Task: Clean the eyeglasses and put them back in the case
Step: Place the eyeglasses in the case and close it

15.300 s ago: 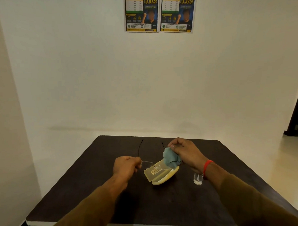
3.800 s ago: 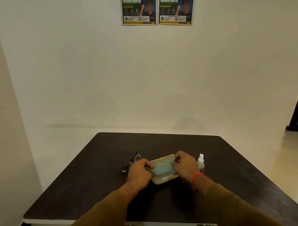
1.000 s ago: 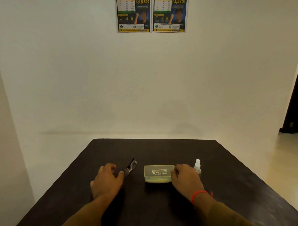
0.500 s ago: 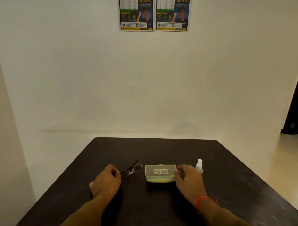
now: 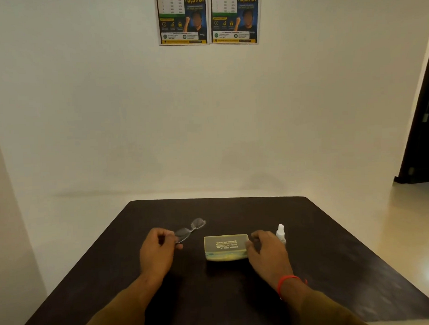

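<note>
The folded eyeglasses [image 5: 190, 230] are lifted just above the dark table [image 5: 333, 243], left of the case. My left hand [image 5: 158, 251] pinches them at their near end. The yellowish translucent case [image 5: 226, 247] lies shut in the middle of the table, its lid printed with pale lettering. A bluish cloth shows faintly through its front edge. My right hand [image 5: 266, 250] rests against the case's right end, fingers curled on it.
A small white spray bottle [image 5: 281, 233] stands just behind my right hand. The wall rises beyond the table's far edge, with two posters [image 5: 207, 18] high up. A dark doorway [image 5: 423, 121] is at the right.
Since the cloth was folded into the case, the lid has been shut. In the last second my left hand took hold of the eyeglasses and raised them off the table.
</note>
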